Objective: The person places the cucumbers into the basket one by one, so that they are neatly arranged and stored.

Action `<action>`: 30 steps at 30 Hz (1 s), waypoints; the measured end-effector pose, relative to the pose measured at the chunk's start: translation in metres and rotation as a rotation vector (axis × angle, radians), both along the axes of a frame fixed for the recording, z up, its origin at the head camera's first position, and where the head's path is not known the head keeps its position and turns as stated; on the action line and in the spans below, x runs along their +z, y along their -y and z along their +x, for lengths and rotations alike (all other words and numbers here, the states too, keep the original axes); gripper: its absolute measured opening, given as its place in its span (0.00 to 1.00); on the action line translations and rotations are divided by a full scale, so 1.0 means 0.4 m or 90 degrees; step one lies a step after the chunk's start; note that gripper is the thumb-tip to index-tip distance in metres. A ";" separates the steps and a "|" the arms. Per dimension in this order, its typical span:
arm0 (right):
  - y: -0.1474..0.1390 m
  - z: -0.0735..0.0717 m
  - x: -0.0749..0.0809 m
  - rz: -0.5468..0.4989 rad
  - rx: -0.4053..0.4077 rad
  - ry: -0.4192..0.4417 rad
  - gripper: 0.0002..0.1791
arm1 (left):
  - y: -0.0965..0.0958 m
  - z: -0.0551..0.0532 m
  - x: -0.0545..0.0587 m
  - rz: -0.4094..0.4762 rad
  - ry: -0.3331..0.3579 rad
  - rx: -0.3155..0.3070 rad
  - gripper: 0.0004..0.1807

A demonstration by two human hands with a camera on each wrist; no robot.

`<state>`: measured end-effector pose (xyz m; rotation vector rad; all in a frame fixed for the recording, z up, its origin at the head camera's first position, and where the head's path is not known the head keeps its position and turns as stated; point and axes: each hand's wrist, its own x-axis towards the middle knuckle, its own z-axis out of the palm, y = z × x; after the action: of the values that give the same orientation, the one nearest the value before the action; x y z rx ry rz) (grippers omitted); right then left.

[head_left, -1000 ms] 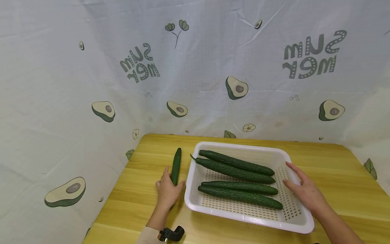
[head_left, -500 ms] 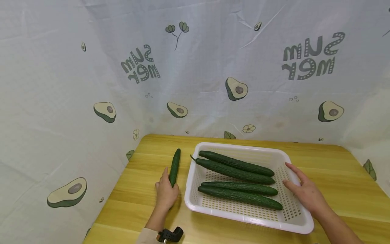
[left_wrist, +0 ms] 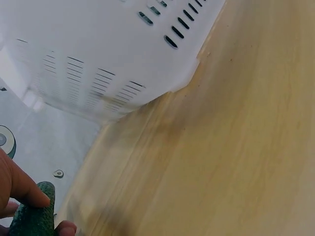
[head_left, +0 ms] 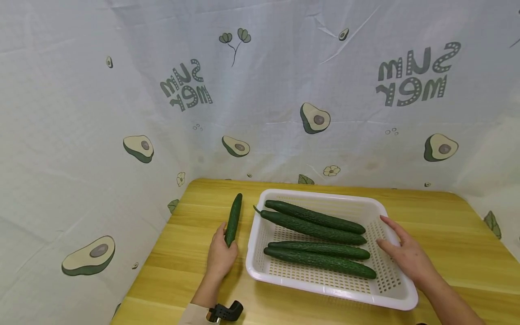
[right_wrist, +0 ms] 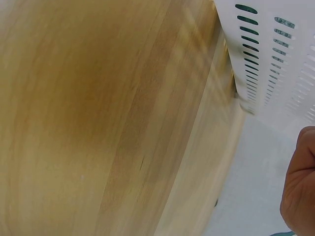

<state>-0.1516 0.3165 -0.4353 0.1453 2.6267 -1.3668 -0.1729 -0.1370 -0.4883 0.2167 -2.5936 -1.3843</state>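
Note:
My left hand grips the near part of a dark green cucumber, left of the white basket. In the left wrist view, the thumb and fingertips close round this cucumber, at the lower left corner. At the basket's right end, my right hand holds the rim, thumb over the inside and fingers on the outer side. Several more cucumbers lie lengthwise inside the slotted plastic basket, one with a thin stem reaching over the left rim. The right wrist view shows curled fingers against the basket wall.
A wood-grain table carries everything. White cloth printed with avocados hangs behind it and along both sides. A black wrist device sits at my left cuff.
My left hand has gone from spread fingers over the cucumber to a grip on it. The cucumber's far tip has shifted slightly away from me. My right hand and the basket stay put.

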 end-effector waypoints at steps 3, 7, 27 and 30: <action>0.001 0.000 0.000 -0.005 -0.001 0.003 0.44 | -0.002 0.000 0.006 -0.004 -0.004 0.005 0.33; 0.001 0.000 0.001 -0.008 -0.001 0.003 0.44 | -0.002 -0.001 0.014 -0.001 -0.011 0.012 0.31; 0.002 0.002 -0.005 -0.008 -0.003 -0.003 0.43 | -0.022 0.021 0.127 0.139 -0.085 -0.039 0.32; 0.002 0.003 -0.006 -0.006 -0.003 -0.006 0.43 | -0.028 0.027 0.144 0.150 -0.090 -0.056 0.32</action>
<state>-0.1505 0.3159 -0.4378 0.1452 2.6293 -1.3839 -0.1622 -0.1259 -0.4308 0.0347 -2.3506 -1.6706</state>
